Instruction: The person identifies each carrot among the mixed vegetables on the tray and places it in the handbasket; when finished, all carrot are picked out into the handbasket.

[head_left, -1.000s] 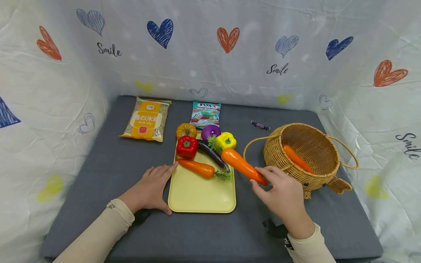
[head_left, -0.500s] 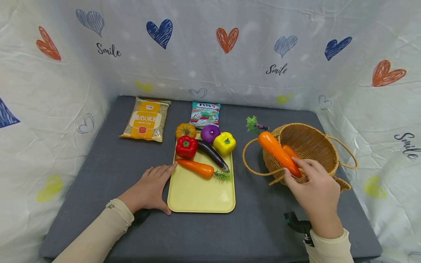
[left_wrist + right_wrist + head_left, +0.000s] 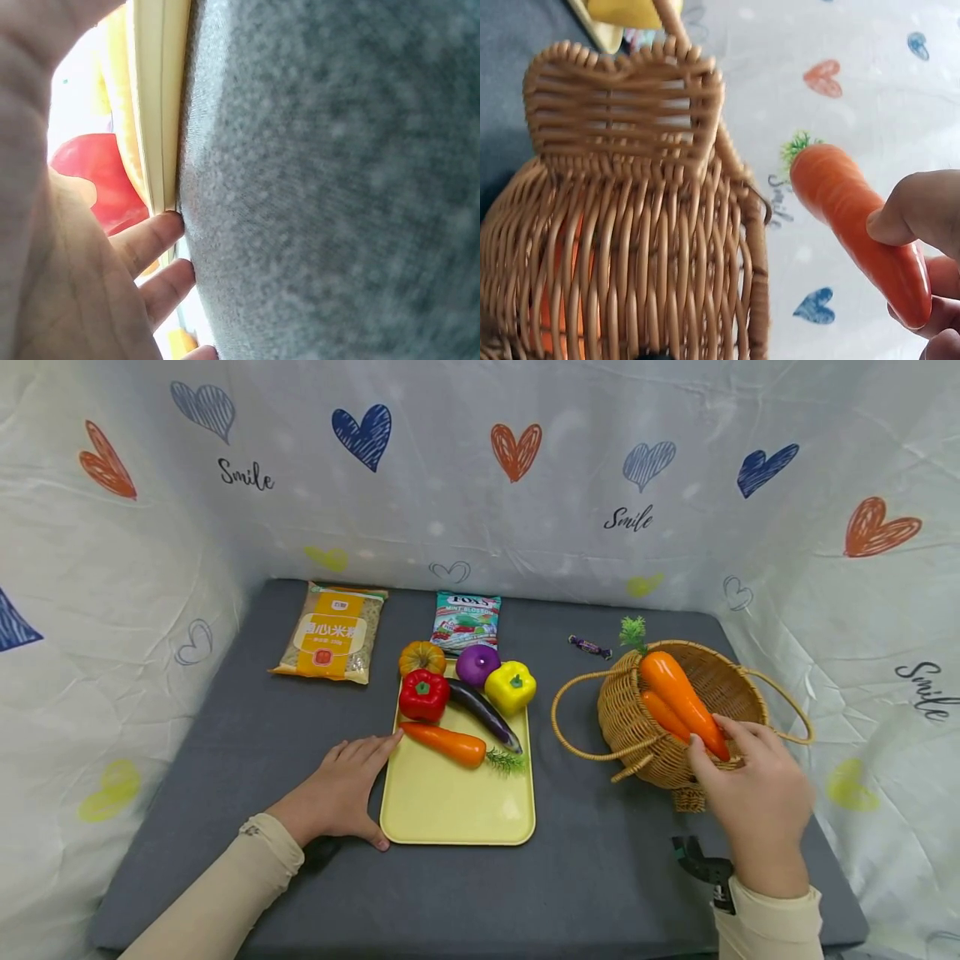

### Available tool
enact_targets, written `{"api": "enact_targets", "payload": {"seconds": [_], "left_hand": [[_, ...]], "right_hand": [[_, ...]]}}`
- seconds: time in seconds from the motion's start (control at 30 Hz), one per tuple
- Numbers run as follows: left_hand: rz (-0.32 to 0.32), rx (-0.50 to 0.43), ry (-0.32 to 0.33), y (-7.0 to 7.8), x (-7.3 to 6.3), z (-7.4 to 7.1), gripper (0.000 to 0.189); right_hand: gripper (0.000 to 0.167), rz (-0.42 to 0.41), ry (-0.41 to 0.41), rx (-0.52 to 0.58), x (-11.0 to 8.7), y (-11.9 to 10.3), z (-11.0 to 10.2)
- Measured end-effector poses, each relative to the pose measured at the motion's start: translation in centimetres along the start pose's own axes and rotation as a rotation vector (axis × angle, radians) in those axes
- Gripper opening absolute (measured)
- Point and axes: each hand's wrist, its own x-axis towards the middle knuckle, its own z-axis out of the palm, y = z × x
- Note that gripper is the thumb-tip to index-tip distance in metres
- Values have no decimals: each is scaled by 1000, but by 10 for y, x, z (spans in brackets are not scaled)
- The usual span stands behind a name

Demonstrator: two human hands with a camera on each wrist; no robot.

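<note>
My right hand (image 3: pixel 761 785) pinches a carrot (image 3: pixel 681 697) near its tapered tip, holding it over the wicker basket (image 3: pixel 622 718). Green leaves stick out from the carrot's far end. A second carrot (image 3: pixel 663 717) lies inside the basket, partly hidden by the held one; its orange shows through the weave in the right wrist view. At the left edge of the yellow tray (image 3: pixel 457 814), my left hand (image 3: pixel 341 789) rests with fingers spread, touching the rim. On that tray lie another carrot (image 3: pixel 446 745), an eggplant (image 3: pixel 483 714), a red bell pepper (image 3: pixel 424 695) and a yellow bell pepper (image 3: pixel 511 687).
A small pumpkin (image 3: pixel 422 657) and a purple onion-like vegetable (image 3: pixel 477 665) sit at the tray's far end. Behind stand a bag of grain (image 3: pixel 333 633) and a FOX'S candy bag (image 3: pixel 466 622). A wrapped candy (image 3: pixel 589 647) lies left of the basket, whose handle loop (image 3: pixel 558 727) juts toward the tray.
My right hand has carried the carrot rightward from beside the tray to above the basket. The left hand has stayed at the tray's edge.
</note>
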Motion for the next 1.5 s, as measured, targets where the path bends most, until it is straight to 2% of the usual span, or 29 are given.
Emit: {"api": "enact_targets", "payload": {"seconds": [0.37, 1.3, 1.5], "left_hand": [[-11, 12, -3, 0, 1, 0, 162], [1, 15, -5, -2, 0, 1, 163], [6, 15, -2, -1, 0, 0, 161]], "right_hand": [[40, 123, -12, -57, -3, 18, -1], [40, 160, 28, -58, -7, 20, 10], [39, 211, 25, -68, -7, 19, 12]]}}
